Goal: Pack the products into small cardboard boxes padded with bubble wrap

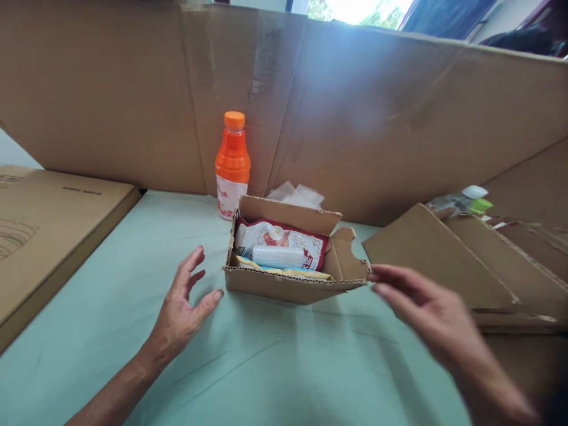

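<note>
- Here, we see the left hand (183, 310) spread wide with nothing in it, its thumb near the left end of the open box (284, 290) but apart from it.
- We find the right hand (432, 316) across from it, blurred, thumb and fingers close together at the box's right-hand flap; we cannot tell whether they pinch its edge.
- So the box sits between the two hands and slightly beyond them, on the green worktop (310, 367).
- Inside it, we see a red-and-white packet (275, 232) leaning at the back, a whitish roll (281, 257) in front of that, and a yellow-and-blue packet (295, 273) along the wall nearest us.
- Beyond the left hand, just behind the box, we have an upright orange bottle (233, 157).
- Past both hands, behind the box, we notice some clear plastic (302, 195).
- Farther left of the left hand lies a flat carton (57, 219).
- Beyond the right hand stands a bigger box (444, 260), with a white-capped bottle (459, 201) showing above its edge.
</note>
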{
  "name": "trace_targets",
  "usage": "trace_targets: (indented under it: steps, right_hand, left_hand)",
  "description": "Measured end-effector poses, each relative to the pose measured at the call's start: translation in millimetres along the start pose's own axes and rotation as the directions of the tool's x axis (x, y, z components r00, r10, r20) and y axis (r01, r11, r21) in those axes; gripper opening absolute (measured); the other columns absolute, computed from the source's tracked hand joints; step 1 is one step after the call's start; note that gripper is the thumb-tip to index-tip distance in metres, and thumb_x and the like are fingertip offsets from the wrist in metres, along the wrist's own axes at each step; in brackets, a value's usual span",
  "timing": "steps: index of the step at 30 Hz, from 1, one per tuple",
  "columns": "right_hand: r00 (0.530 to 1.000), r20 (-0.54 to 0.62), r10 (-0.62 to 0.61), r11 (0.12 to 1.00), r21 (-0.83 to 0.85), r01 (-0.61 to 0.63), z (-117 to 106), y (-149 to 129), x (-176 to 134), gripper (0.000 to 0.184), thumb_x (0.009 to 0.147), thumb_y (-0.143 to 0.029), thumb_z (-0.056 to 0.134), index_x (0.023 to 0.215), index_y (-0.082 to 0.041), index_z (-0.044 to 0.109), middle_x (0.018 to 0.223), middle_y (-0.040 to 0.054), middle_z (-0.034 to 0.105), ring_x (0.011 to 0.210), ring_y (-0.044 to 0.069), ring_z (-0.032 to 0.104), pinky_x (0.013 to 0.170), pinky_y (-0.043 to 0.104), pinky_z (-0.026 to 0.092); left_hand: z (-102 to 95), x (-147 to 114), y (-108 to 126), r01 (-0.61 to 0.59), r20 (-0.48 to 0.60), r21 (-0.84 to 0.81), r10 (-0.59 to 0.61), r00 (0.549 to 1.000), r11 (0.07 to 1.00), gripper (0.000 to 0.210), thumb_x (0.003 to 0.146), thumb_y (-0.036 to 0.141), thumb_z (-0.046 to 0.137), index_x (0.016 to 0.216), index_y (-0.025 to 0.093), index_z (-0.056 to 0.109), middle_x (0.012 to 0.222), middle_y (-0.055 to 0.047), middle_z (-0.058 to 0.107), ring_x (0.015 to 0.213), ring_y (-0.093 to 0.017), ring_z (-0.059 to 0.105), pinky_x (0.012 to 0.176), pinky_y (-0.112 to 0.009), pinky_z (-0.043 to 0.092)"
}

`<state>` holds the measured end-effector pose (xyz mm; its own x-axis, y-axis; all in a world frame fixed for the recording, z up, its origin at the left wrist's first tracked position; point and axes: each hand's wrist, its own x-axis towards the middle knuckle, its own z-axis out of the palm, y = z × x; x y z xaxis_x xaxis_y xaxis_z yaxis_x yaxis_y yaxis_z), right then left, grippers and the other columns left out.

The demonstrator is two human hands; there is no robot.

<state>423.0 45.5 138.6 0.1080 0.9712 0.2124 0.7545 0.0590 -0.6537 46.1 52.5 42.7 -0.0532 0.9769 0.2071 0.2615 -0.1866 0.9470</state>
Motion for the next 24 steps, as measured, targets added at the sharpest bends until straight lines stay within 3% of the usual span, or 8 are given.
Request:
trace_targets:
  steps: [3,6,10,13,16,19,22,24]
  right_hand:
    - [0.986,0.153,0.063,0.984,0.156,-0.087,62,16,-21,0.056,0.077,-0.062,0.066,0.113,-0.019,0.064,0.106,0.0118,0.074,0.082,0.026,0.070,0.071,0.039,0.059]
    - [0.987,0.120,0.110,0.963,0.234,-0.136,96,8,-22,0.056,0.080,-0.061,0.060,0.114,-0.017,0.060,0.110,0.0139,0.072,0.084,0.026,0.070,0.072,0.039,0.058]
    - [0.990,0.004,0.141,0.971,0.194,-0.139,63,14,-39,0.047,0.080,-0.060,0.061,0.102,-0.019,0.064,0.096,0.0105,0.075,0.082,0.027,0.070,0.071,0.038,0.057]
    - [0.986,-0.053,0.158,0.982,0.109,-0.151,34,28,-60,0.041,0.080,-0.061,0.063,0.093,-0.022,0.066,0.084,0.0070,0.074,0.078,0.028,0.070,0.070,0.038,0.057]
    - [0.996,0.004,0.084,0.990,0.111,-0.084,47,20,-66,0.038,0.080,-0.060,0.065,0.089,-0.023,0.067,0.084,0.0067,0.075,0.078,0.028,0.070,0.069,0.038,0.057]
    - [0.987,0.147,-0.062,0.969,0.247,0.024,97,-16,-53,0.041,0.082,-0.059,0.063,0.097,-0.021,0.067,0.096,0.0090,0.076,0.087,0.028,0.070,0.077,0.038,0.058]
    - [0.941,0.271,-0.203,0.916,0.393,0.084,146,-49,-34,0.048,0.086,-0.058,0.060,0.115,-0.020,0.064,0.110,0.0101,0.073,0.097,0.027,0.068,0.088,0.041,0.056]
    - [0.916,0.318,-0.244,0.896,0.435,0.088,164,-59,-27,0.055,0.087,-0.057,0.060,0.128,-0.021,0.058,0.122,0.0105,0.070,0.102,0.027,0.067,0.091,0.042,0.055]
  left_hand:
    - [15.1,5,-9,0.111,0.106,-0.150,-0.096,0.990,0.982,0.078,0.082,0.045,0.072,0.149,0.028,0.036,0.160,-0.010,0.035,0.144,-0.030,0.038,0.115,-0.047,0.041]
    - [41.9,11,-2,0.201,0.157,-0.267,-0.163,0.974,0.942,0.075,0.080,0.049,0.071,0.143,0.020,0.044,0.150,-0.014,0.048,0.136,-0.032,0.049,0.112,-0.047,0.043]
    - [79.5,-5,20,0.184,0.163,-0.312,-0.138,0.977,0.932,0.076,0.079,0.041,0.070,0.145,0.016,0.042,0.148,-0.016,0.050,0.136,-0.032,0.049,0.113,-0.048,0.041]
    - [87.5,-37,27,0.104,0.187,-0.283,-0.051,0.981,0.954,0.080,0.080,0.032,0.071,0.151,0.020,0.036,0.157,-0.012,0.042,0.145,-0.030,0.039,0.120,-0.046,0.033]
    - [65.0,-78,17,0.140,0.117,-0.238,-0.115,0.986,0.961,0.076,0.084,0.030,0.067,0.153,0.024,0.035,0.159,-0.010,0.040,0.145,-0.029,0.039,0.122,-0.047,0.030]
    - [22.8,-118,1,0.223,-0.078,-0.177,-0.240,0.968,0.959,0.073,0.088,0.034,0.065,0.153,0.026,0.033,0.159,-0.010,0.039,0.144,-0.030,0.040,0.122,-0.052,0.029]
    - [-15.6,-145,-12,0.278,-0.283,-0.117,-0.300,0.911,0.954,0.071,0.089,0.042,0.065,0.151,0.027,0.035,0.157,-0.010,0.042,0.143,-0.032,0.042,0.120,-0.054,0.033]
    - [-33.6,-153,-18,0.296,-0.324,-0.071,-0.303,0.896,0.953,0.072,0.087,0.046,0.067,0.150,0.027,0.037,0.154,-0.012,0.044,0.140,-0.033,0.045,0.117,-0.054,0.037]
